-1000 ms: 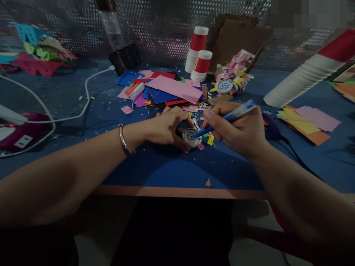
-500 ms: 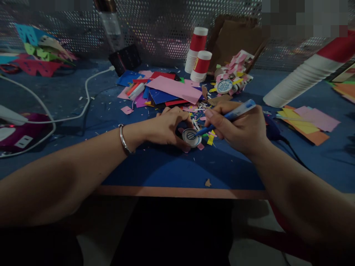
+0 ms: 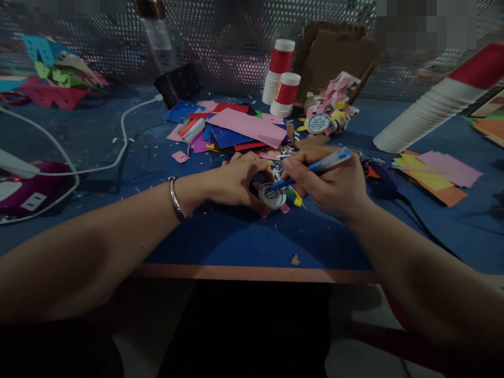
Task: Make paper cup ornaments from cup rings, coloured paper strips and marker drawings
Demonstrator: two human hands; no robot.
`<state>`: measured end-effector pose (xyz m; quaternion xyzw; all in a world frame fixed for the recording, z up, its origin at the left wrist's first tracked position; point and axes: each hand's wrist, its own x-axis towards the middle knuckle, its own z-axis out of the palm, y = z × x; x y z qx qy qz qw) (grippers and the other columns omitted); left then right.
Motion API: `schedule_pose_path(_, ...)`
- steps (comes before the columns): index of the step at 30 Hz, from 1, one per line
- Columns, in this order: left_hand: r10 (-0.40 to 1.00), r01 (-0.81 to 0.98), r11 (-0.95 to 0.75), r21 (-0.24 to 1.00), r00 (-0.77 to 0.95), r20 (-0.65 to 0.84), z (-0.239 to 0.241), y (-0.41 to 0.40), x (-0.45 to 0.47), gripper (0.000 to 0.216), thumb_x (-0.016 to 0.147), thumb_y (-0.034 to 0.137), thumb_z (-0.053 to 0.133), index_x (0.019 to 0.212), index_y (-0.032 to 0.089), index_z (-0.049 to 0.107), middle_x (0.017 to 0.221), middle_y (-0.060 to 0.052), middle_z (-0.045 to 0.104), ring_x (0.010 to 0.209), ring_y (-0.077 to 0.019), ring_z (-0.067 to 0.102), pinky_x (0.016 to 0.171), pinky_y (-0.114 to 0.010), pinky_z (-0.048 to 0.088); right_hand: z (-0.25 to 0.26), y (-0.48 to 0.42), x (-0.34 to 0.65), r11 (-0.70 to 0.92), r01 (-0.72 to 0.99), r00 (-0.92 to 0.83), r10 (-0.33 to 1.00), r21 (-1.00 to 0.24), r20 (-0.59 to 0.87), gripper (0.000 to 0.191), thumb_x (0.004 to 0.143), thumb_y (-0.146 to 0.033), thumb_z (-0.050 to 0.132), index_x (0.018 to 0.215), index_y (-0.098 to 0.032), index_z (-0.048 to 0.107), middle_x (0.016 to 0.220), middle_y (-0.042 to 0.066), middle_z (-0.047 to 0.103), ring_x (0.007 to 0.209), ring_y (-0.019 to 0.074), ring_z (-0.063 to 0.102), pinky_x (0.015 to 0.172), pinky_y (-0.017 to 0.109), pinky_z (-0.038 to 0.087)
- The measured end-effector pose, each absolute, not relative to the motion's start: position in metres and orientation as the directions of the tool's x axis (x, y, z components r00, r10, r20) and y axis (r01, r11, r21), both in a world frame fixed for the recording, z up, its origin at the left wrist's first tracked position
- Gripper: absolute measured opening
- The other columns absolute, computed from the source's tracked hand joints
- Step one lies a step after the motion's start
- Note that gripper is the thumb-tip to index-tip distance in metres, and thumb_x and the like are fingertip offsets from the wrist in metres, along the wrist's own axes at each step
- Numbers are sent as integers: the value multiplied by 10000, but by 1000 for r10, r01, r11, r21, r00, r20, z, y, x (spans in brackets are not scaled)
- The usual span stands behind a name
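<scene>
My left hand is curled around a small white round disc with blue lines drawn on it, pinning it to the blue table. My right hand grips a blue marker whose tip touches the disc's upper edge. A silver bangle circles my left wrist. Paper scraps in many colours lie around the disc.
Coloured paper sheets are piled behind my hands. Two stacks of red-and-white cups stand near a brown cardboard box. A long cup stack lies at right above orange and pink sheets. A white cable runs at left.
The marker tip has shifted left, from beside the disc to its upper edge, and my right hand has moved a little left. My left hand has stayed put.
</scene>
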<state>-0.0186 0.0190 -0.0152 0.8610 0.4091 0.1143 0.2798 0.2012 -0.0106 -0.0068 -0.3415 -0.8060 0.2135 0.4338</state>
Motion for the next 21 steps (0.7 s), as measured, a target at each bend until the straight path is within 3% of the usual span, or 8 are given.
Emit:
schedule_pose_path(10,749,633,-521,573,661,-49,-15,20,-19,701,639,560,926,1228,250,706,1341,-99,620,1346,-385,466,1177,-569,328,-5,-13,205,664,337,-409,742,-667,532,354,1004,-416,739,716,-215,695,536,-25,569,539,132,544,540,310,418)
schedule_pose_path(21,776,626,-486,609,630,-29,-16,18,-20,711,577,529,962,1195,266,727,1264,-86,587,1304,-379,449,1157,-575,354,-8,-9,204,684,395,-390,729,-613,562,426,1050,-438,669,683,-223,633,561,-22,553,546,129,479,551,330,386)
